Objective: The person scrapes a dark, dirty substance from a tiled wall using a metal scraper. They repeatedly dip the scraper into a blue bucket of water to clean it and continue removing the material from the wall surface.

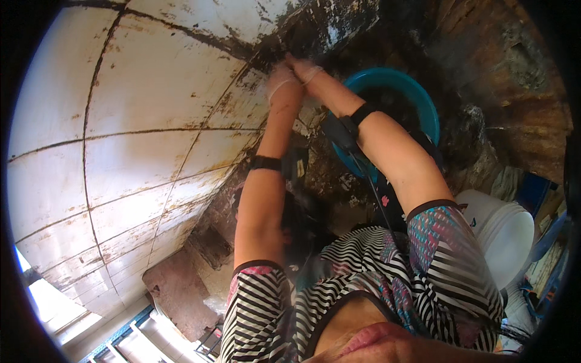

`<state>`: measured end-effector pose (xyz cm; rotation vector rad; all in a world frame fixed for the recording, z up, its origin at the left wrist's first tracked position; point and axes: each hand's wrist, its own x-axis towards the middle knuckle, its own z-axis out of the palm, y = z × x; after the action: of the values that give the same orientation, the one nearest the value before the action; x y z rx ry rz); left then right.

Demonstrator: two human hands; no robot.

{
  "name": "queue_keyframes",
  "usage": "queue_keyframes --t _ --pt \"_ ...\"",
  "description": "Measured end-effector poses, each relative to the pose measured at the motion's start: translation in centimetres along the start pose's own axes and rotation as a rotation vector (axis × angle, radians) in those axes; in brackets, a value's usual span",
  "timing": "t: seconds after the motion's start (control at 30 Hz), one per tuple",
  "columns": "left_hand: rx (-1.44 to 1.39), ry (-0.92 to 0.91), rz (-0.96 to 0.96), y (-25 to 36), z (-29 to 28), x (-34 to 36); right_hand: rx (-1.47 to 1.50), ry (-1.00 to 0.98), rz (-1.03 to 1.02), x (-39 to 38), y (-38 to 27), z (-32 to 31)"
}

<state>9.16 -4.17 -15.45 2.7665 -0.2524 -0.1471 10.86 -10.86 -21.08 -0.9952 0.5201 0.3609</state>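
Note:
Both arms stretch forward to a grimy, dark corner at the foot of a stained tiled wall (145, 72). My left hand (282, 80) and my right hand (306, 69) are close together there, apparently in thin see-through gloves. Motion and shadow smear the fingers, so I cannot make out whether they grip anything. A teal basin (428, 109) stands beside my right forearm, its inside dark and its contents unclear. Dark straps circle both forearms, and a black device with a cable (340, 133) hangs by the right one.
A white plastic bucket (505, 236) lies tilted at my right, near blue and white clutter. A brown, rough-surfaced wall or board (526, 139) rises at the far right. On the lower left are a reddish-brown board (181, 296) and a blue-edged frame (130, 333).

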Motion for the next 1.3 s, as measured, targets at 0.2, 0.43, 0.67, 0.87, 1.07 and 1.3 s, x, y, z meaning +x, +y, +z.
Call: queue_keyframes --t 0.2,0.43,0.67,0.87,1.07,1.3 --pt "-0.062 -0.064 -0.07 0.5 -1.1 0.2 0.057 -0.043 0.019 -0.8 -1.1 -1.0" --pt "0.016 0.035 -0.067 0.7 -0.5 -0.6 -0.191 -0.237 0.008 -1.3 -2.6 -1.2" --pt "-0.045 -0.01 0.102 0.3 -0.3 -2.4 -0.077 -0.28 0.099 -3.6 -3.2 -3.7" --pt "-0.115 -0.137 0.291 0.4 -7.1 -7.4 0.476 -0.385 0.137 -5.1 -1.9 -4.5" --pt "-0.586 0.418 0.196 -2.1 -13.9 -9.2 -0.116 0.101 -0.019 -4.8 -0.6 -5.6" --pt "-0.942 0.351 0.169 -3.2 -15.8 -9.7 -0.161 0.113 -0.314 -4.0 3.4 0.0"
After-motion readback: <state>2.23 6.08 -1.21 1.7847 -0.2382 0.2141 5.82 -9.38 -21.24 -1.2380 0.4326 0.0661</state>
